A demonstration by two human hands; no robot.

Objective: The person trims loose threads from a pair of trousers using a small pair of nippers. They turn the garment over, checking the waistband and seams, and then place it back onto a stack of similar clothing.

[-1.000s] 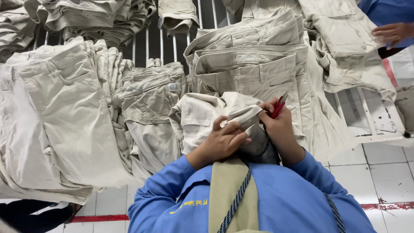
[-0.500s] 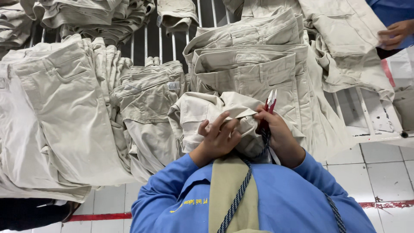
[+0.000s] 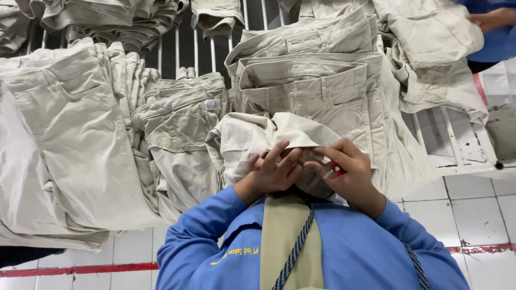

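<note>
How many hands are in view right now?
3: the left hand and right hand grip the beige garment at centre; a co-worker's hand is at top right. Others may be out of frame.

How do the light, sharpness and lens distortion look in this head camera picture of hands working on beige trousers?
Head view: even, soft light, no glare, faint shadows in the folds; the stacked trousers are sharp; the left hand and right hand, close to the lens, look slightly soft, and the small red tool is mostly hidden; the white rack bars fan outward, a wide-angle effect.
</note>
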